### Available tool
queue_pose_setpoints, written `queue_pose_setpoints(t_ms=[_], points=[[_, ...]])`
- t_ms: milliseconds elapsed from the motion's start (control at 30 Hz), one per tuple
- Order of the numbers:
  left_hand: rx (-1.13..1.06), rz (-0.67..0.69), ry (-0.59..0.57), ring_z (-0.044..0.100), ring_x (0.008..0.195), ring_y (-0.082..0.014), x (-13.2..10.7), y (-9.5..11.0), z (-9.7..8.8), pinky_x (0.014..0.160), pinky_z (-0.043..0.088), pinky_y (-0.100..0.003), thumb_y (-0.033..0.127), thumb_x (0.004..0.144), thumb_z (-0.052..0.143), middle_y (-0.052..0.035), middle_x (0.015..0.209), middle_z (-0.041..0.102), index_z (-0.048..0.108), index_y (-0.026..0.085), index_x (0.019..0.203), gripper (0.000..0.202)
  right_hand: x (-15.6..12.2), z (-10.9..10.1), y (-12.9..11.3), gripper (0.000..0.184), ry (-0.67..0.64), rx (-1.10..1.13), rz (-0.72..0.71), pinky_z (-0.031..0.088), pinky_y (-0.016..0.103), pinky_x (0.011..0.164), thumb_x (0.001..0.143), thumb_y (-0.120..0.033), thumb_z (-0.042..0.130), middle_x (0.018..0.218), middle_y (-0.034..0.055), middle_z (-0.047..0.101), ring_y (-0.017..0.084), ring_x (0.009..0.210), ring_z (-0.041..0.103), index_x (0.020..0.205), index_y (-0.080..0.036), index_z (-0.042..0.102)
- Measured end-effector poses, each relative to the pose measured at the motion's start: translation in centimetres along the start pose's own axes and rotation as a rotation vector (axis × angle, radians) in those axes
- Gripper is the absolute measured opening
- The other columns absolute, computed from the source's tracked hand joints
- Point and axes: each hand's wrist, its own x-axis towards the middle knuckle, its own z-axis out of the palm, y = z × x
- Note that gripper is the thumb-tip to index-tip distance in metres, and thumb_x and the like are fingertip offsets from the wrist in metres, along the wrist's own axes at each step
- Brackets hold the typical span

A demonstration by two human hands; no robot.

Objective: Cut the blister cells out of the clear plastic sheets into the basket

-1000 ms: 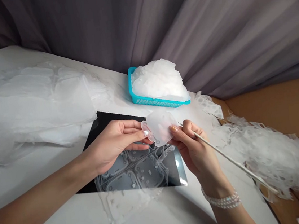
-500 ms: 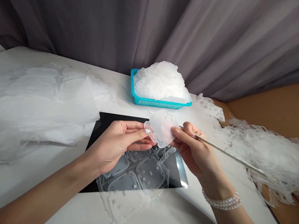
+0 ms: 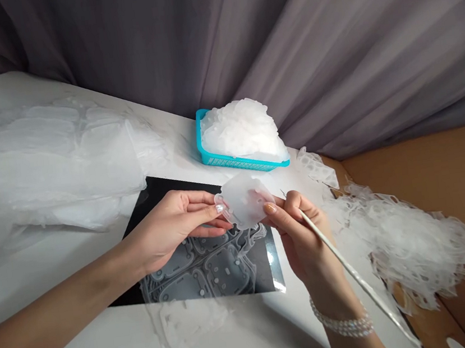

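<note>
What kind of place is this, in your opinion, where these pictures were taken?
Probably a small workbench for hand-finishing moulded plastic parts: a translucent moulded piece in the left hand, a slim pointed tool in the right hand, a teal basket of similar pieces, and lacy scrap heaped on cardboard.

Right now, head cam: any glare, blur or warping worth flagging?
Head view: glare makes a bright streak near the lower right corner of the black sheet; the long thin stick goes soft toward its far end; wide-lens warping fans the curtain; a soft shadow falls across the white table.
</note>
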Motion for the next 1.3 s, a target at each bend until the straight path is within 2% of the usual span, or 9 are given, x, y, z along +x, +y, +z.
queue_pose_setpoints(t_ms=[167,267,333,400,500,600,767,933,1300], points=[[0.06,-0.049,0.039,0.071,0.099,-0.0198,-0.1,0.0,0.3,0.082,0.06,-0.026,0.038,0.084,0.07,-0.0074,0.108,0.074,0.07,0.018,0.104,0.029,-0.4,0.2,0.3,0.051,0.131,-0.239,-0.185,0.047,0.025,0.058,0.082,-0.023,0.072,0.07,-0.0013,0.07,0.012,0.065,0.061,0.059,-0.02,0.028],[0.035,-0.117,0.124,0.071,0.101,-0.0242,-0.4,0.4,0.5,0.081,0.062,-0.032,0.047,0.083,0.07,-0.0096,0.119,0.071,0.068,0.018,0.108,0.039,-0.8,0.5,0.6,0.047,0.199,-0.551,-0.487,0.052,0.023,0.057,0.084,-0.011,0.068,0.085,-0.0004,0.077,0.015,0.072,0.071,0.056,-0.019,0.031],[-0.027,-0.116,0.055,0.072,0.099,-0.0271,-0.8,0.9,0.7,0.079,0.062,-0.033,0.05,0.083,0.068,-0.0123,0.11,0.074,0.071,0.014,0.098,0.04,-1.1,0.6,0.7,0.043,0.188,-0.757,-0.75,0.056,0.023,0.059,0.08,-0.002,0.067,0.094,-0.0005,0.079,0.016,0.077,0.075,0.055,-0.019,0.036],[-0.117,-0.063,-0.093,0.072,0.097,-0.0285,-1.4,1.6,0.9,0.081,0.061,-0.033,0.048,0.087,0.063,-0.0138,0.098,0.076,0.074,0.011,0.093,0.039,-1.4,0.5,0.9,0.04,0.13,-0.912,-0.98,0.06,0.024,0.065,0.075,0.005,0.068,0.1,0.0001,0.078,0.017,0.079,0.076,0.057,-0.019,0.042],[-0.207,0.018,-0.264,0.071,0.102,-0.0272,-2.2,2.6,1.1,0.087,0.059,-0.034,0.041,0.091,0.057,-0.0115,0.101,0.077,0.076,0.015,0.096,0.033,-2.0,0.2,0.7,0.036,0.007,-1.019,-1.149,0.063,0.029,0.076,0.075,0.008,0.065,0.112,0.0037,0.075,0.02,0.092,0.075,0.06,-0.019,0.047],[-0.155,-0.001,-0.281,0.069,0.107,-0.0245,-2.9,3.1,1.3,0.088,0.057,-0.03,0.036,0.09,0.062,-0.0082,0.106,0.076,0.077,0.018,0.094,0.024,-2.6,-0.2,-0.1,0.032,-0.126,-1.071,-1.159,0.062,0.037,0.086,0.078,0.008,0.057,0.124,0.0083,0.07,0.025,0.108,0.07,0.062,-0.018,0.047],[-0.126,-0.037,-0.205,0.072,0.096,-0.0201,-3.4,3.1,1.7,0.077,0.058,-0.021,0.029,0.087,0.067,-0.0067,0.099,0.077,0.078,0.019,0.087,0.014,-3.0,-0.7,-1.0,0.027,-0.294,-1.12,-1.13,0.06,0.042,0.092,0.08,0.005,0.054,0.135,0.011,0.061,0.029,0.119,0.063,0.066,-0.019,0.05],[-0.168,-0.039,-0.198,0.073,0.088,-0.0163,-3.6,3.2,2.0,0.071,0.058,-0.015,0.025,0.087,0.068,-0.0052,0.093,0.078,0.079,0.02,0.082,0.013,-3.1,-0.4,-1.2,0.031,-0.257,-1.098,-1.076,0.06,0.041,0.092,0.078,0.008,0.052,0.132,0.0059,0.064,0.026,0.118,0.064,0.066,-0.021,0.048],[-0.132,-0.039,-0.17,0.073,0.073,-0.0138,-3.8,3.5,2.1,0.066,0.058,-0.015,0.023,0.085,0.067,-0.0031,0.081,0.077,0.079,0.021,0.083,0.012,-3.6,-0.2,-1.6,0.032,-0.254,-1.097,-1.042,0.06,0.039,0.094,0.076,0.01,0.051,0.132,0.0044,0.065,0.025,0.119,0.064,0.067,-0.02,0.049]])
